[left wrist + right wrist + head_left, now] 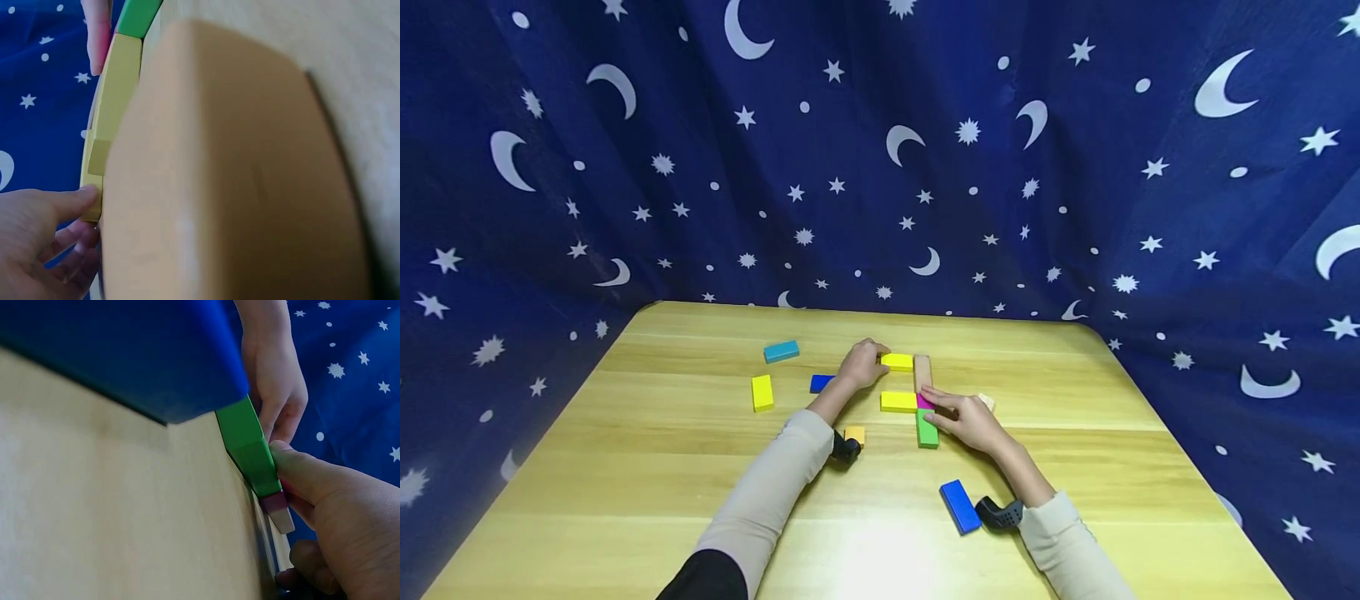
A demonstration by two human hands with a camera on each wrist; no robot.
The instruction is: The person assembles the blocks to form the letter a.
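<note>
My left hand (861, 364) pinches the left end of a yellow block (898, 362), with the thumb near its edge in the left wrist view. That block's right end meets a pale wooden block (922, 373). Below the pale block come a magenta block (925, 402) and a green block (927, 432) in one line. A second yellow block (898, 402) sticks out leftward beside the magenta one. My right hand (972, 422) reaches over this line, its index finger across the magenta and pale blocks and its thumb touching the green block (250, 450). The magenta block is partly hidden.
Left of the arrangement lie a light blue block (782, 352), a yellow block (762, 393) and a dark blue block (821, 383). An orange block (855, 434) lies by the left wrist, a blue block (960, 507) by the right. A cream block (987, 402) is partly hidden.
</note>
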